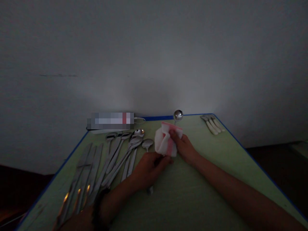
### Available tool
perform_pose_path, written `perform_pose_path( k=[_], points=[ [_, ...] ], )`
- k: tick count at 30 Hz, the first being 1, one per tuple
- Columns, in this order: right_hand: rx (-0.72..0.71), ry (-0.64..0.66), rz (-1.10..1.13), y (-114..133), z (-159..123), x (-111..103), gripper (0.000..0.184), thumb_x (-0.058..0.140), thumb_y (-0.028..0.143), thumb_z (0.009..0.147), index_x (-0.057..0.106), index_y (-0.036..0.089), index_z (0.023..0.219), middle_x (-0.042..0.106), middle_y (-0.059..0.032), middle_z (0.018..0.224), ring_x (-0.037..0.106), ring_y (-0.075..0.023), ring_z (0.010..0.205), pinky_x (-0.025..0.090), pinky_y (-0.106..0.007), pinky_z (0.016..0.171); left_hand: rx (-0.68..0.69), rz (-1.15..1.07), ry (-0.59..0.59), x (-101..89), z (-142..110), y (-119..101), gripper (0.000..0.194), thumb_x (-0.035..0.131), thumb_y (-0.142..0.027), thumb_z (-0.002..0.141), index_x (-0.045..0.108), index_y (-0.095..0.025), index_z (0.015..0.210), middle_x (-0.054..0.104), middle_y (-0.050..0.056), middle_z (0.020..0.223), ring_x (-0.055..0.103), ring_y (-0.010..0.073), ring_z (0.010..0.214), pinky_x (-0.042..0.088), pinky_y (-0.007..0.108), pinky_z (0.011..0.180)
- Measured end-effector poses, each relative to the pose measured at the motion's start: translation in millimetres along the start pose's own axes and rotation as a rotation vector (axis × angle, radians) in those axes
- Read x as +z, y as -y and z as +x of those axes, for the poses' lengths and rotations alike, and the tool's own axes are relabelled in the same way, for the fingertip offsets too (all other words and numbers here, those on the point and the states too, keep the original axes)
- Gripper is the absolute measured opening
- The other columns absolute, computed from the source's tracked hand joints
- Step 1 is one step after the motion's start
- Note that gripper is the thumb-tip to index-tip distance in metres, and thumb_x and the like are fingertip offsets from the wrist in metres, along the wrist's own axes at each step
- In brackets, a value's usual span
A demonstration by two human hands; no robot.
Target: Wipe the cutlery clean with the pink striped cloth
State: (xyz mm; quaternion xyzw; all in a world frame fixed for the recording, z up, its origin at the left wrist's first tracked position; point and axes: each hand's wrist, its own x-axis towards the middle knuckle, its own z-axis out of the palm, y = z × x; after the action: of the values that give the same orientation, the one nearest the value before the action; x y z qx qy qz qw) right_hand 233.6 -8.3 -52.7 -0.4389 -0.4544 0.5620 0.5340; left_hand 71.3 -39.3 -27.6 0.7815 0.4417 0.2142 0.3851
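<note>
Item, right hand (186,147): grip closed on a white cloth (160,142) with pink bands, thumb pressed on top, the cloth folded about the handle of a raised spoon (178,115). The spoon's round, shiny bowl stands clear above the cloth, toward the far edge of the bench (192,179)

Item, left hand (149,168): grip narrow, thumb and fingers drawn in at the cloth's lower edge on the lower end of the raised spoon, which is mostly hidden; a dark band (97,208) circles the wrist

Item, single spoon (147,143): lying on the bench, bowl just beyond the left hand, its handle passing beneath that hand

Item, group of metal cutlery (120,150): left of the hands, several spoons among it, pieces overlapping, bowls mostly toward the far side

Item, three knives (84,155): at the left side of the bench, blades pointing away, warm glints on the handles, the left forearm partly in front

Item, three forks (213,123): far right corner, close together, pale handles

Item, blurred box (110,120): far left corner, a thin pale loop (140,120) at its right end

Item, bench: light green, blue-edged, against a plain grey wall (154,57), in dim light
</note>
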Motion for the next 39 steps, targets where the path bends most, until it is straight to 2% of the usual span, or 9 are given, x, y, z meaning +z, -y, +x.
perform_pose_path(
  k=[4, 8, 10, 15, 21, 25, 28, 34, 39],
  points=[
    [0.078, 0.006, 0.159, -2, 6, -1, 0.037, 0.058, 0.051, 0.074, 0.062, 0.014, 0.078, 0.065, -0.002, 0.066, 0.057, -0.0129, 0.057, 0.044, -0.024, 0.053, -0.006, -0.019, 0.027, -1.8, 0, -2, 0.043, 0.036, -0.043, 0.089, 0.07, -0.017, 0.086, 0.054, -0.002, 0.056, 0.049, 0.0095, 0.053, 0.033, 0.019, 0.05],
    [0.067, -0.141, 0.571, -3, 23, -7, 0.035, 0.059, 0.046, 0.076, 0.057, 0.019, 0.1, 0.068, -0.0036, 0.093, 0.064, -0.0158, 0.078, 0.051, -0.028, 0.067, 0.088, 0.015, 0.109, -2.4, -2, -3, 0.04, 0.036, -0.04, 0.089, 0.069, -0.019, 0.088, 0.057, -0.002, 0.061, 0.048, 0.0083, 0.054, 0.033, 0.018, 0.051],
    [0.04, -0.185, 0.662, -2, 30, -12, 0.035, 0.059, 0.042, 0.077, 0.055, 0.021, 0.104, 0.067, -0.0034, 0.1, 0.063, -0.0162, 0.084, 0.052, -0.029, 0.069, 0.134, 0.016, 0.144, -2.6, -3, -3, 0.04, 0.035, -0.039, 0.089, 0.069, -0.018, 0.087, 0.058, -0.002, 0.062, 0.047, 0.0079, 0.054, 0.033, 0.018, 0.051],
    [-0.02, -0.296, 0.569, -1, 31, -18, 0.031, 0.063, 0.039, 0.073, 0.057, 0.02, 0.097, 0.068, -0.0021, 0.091, 0.063, -0.0146, 0.076, 0.051, -0.026, 0.062, 0.249, -0.012, 0.064, -6.5, -6, 1, 0.035, 0.039, -0.035, 0.086, 0.067, -0.015, 0.081, 0.054, -0.001, 0.06, 0.045, 0.0087, 0.054, 0.032, 0.019, 0.051],
    [0.024, -0.118, 0.472, 4, 29, -18, 0.037, 0.07, 0.034, 0.066, 0.058, 0.021, 0.098, 0.067, -0.0005, 0.079, 0.058, -0.0124, 0.061, 0.045, -0.023, 0.051, 0.322, -0.083, 0.043, -7.5, -8, -2, 0.025, 0.036, -0.03, 0.088, 0.057, -0.015, 0.086, 0.058, 0.004, 0.083, 0.052, 0.0135, 0.075, 0.039, 0.023, 0.068],
    [0.033, -0.065, 0.562, 3, 25, -14, 0.027, 0.07, 0.03, 0.066, 0.058, 0.02, 0.089, 0.062, 0.0042, 0.068, 0.052, -0.0076, 0.052, 0.042, -0.019, 0.049, 0.28, -0.007, 0.081, -3.3, -6, -3, 0.023, 0.033, -0.028, 0.09, 0.052, -0.016, 0.09, 0.055, 0.003, 0.084, 0.051, 0.0136, 0.076, 0.04, 0.025, 0.071],
    [0.096, -0.039, 0.578, 0, 18, -6, 0.024, 0.069, 0.031, 0.066, 0.058, 0.018, 0.083, 0.06, 0.0043, 0.062, 0.051, -0.0073, 0.05, 0.041, -0.018, 0.047, 0.253, 0.081, 0.096, 0.1, -3, -3, 0.024, 0.032, -0.032, 0.091, 0.048, -0.017, 0.08, 0.051, 0.001, 0.077, 0.048, 0.0134, 0.07, 0.039, 0.025, 0.065],
    [0.143, -0.046, 0.563, -1, 13, 1, 0.032, 0.072, 0.037, 0.063, 0.06, 0.016, 0.084, 0.065, 0.0007, 0.069, 0.057, -0.0103, 0.057, 0.046, -0.021, 0.055, 0.202, 0.106, 0.091, 0.0, -2, -3, 0.027, 0.032, -0.034, 0.091, 0.046, -0.017, 0.075, 0.049, 0.0, 0.071, 0.047, 0.0136, 0.068, 0.036, 0.024, 0.061],
    [0.097, -0.008, 0.556, 0, 18, -2, 0.037, 0.065, 0.044, 0.07, 0.058, 0.019, 0.097, 0.066, -0.0001, 0.075, 0.057, -0.0111, 0.058, 0.045, -0.022, 0.052, 0.288, -0.017, 0.063, -8.0, -6, -2, 0.025, 0.034, -0.03, 0.09, 0.052, -0.017, 0.079, 0.051, 0.0, 0.074, 0.049, 0.0125, 0.069, 0.036, 0.023, 0.064]
  ],
)
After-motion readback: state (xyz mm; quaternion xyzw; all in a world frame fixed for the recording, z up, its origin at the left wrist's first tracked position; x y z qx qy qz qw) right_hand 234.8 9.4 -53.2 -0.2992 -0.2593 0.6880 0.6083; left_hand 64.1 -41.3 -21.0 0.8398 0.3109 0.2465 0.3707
